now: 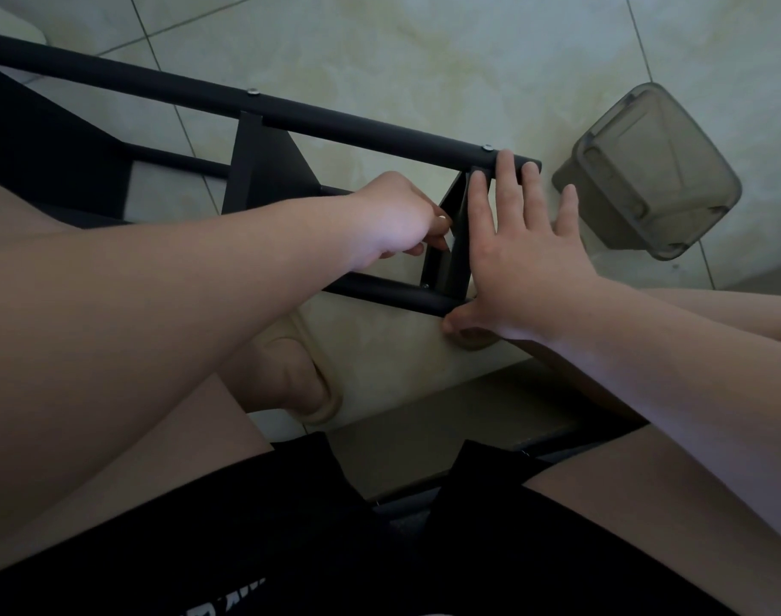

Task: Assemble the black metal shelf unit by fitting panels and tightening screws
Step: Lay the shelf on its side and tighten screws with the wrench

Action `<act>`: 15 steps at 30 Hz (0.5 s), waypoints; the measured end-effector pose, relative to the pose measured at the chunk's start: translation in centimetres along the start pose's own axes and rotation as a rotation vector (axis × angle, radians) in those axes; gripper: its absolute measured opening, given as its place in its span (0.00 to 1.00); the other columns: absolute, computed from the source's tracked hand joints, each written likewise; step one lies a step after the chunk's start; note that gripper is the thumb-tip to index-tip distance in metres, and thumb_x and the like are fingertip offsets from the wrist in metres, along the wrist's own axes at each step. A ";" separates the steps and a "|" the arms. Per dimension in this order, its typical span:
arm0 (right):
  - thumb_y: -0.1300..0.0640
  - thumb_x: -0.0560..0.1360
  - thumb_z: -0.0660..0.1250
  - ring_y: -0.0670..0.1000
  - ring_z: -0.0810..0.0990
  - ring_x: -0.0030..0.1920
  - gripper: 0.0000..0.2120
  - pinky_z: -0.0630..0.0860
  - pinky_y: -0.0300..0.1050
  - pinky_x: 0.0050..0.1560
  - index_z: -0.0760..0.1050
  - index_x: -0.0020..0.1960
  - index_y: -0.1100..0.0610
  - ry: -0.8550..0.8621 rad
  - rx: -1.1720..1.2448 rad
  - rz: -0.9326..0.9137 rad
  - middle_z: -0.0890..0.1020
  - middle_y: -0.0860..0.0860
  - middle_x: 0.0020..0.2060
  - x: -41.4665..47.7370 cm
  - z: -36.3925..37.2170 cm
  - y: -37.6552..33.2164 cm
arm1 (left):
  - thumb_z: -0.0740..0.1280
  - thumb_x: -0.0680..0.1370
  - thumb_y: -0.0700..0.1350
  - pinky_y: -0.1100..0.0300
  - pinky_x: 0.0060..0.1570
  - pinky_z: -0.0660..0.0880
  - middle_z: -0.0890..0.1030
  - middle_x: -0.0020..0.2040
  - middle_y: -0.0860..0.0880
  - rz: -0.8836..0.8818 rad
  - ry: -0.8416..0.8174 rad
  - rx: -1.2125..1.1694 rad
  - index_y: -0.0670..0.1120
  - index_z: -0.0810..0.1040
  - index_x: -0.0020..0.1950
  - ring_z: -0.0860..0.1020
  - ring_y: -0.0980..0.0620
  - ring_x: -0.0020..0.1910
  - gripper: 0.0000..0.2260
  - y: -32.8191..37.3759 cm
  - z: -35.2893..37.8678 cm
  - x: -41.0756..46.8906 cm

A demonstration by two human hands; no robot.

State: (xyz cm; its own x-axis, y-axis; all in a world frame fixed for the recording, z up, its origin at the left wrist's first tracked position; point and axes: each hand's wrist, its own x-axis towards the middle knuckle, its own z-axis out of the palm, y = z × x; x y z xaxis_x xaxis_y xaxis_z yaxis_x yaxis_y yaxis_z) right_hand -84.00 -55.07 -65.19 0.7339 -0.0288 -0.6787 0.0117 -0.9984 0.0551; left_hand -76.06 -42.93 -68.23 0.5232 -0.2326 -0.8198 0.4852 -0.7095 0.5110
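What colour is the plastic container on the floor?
The plastic container is translucent smoky grey, best seen in the head view.

head-worn view, steeply downward, close over lap and floor point(424, 60)

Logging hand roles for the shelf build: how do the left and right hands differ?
The left hand is curled, fingers tucked at the end panel's inner side; the right hand is spread flat on its outer side. The right hand's fingertips reach the upper tube; the left's lie below it. Both are bare and touch the panel.
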 end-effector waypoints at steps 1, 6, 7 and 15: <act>0.27 0.66 0.71 0.66 0.32 0.79 0.69 0.40 0.70 0.77 0.27 0.79 0.61 -0.003 0.002 0.001 0.30 0.62 0.78 0.0 0.0 0.0 | 0.68 0.80 0.48 0.63 0.34 0.69 0.86 0.38 0.57 0.001 -0.003 0.005 0.53 0.82 0.46 0.80 0.59 0.38 0.04 0.0 0.0 0.0; 0.28 0.66 0.72 0.66 0.33 0.79 0.69 0.40 0.70 0.76 0.28 0.79 0.62 -0.001 0.004 0.002 0.30 0.63 0.78 0.0 -0.1 -0.1 | 0.66 0.81 0.48 0.64 0.33 0.69 0.85 0.42 0.56 -0.032 -0.017 0.076 0.52 0.82 0.50 0.79 0.58 0.39 0.05 0.1 -0.1 -0.2; 0.28 0.66 0.72 0.66 0.33 0.79 0.69 0.40 0.70 0.76 0.28 0.79 0.62 -0.003 0.004 0.003 0.30 0.63 0.78 0.0 -0.1 -0.1 | 0.66 0.81 0.48 0.64 0.33 0.68 0.85 0.43 0.55 -0.041 -0.019 0.079 0.52 0.82 0.51 0.79 0.57 0.39 0.05 0.1 -0.1 -0.3; 0.28 0.66 0.72 0.66 0.33 0.79 0.69 0.40 0.70 0.76 0.28 0.79 0.62 -0.006 0.005 0.002 0.30 0.63 0.78 0.0 -0.2 -0.2 | 0.65 0.82 0.47 0.65 0.34 0.68 0.85 0.42 0.55 -0.062 -0.034 0.005 0.52 0.81 0.52 0.80 0.58 0.38 0.05 0.1 0.0 -0.4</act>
State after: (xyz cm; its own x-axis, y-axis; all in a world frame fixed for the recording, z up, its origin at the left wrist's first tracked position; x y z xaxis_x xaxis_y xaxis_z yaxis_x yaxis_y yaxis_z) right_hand -83.92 -54.91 -65.06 0.7296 -0.0307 -0.6832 0.0074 -0.9986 0.0528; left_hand -76.17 -42.94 -67.86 0.4683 -0.2104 -0.8581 0.5124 -0.7266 0.4578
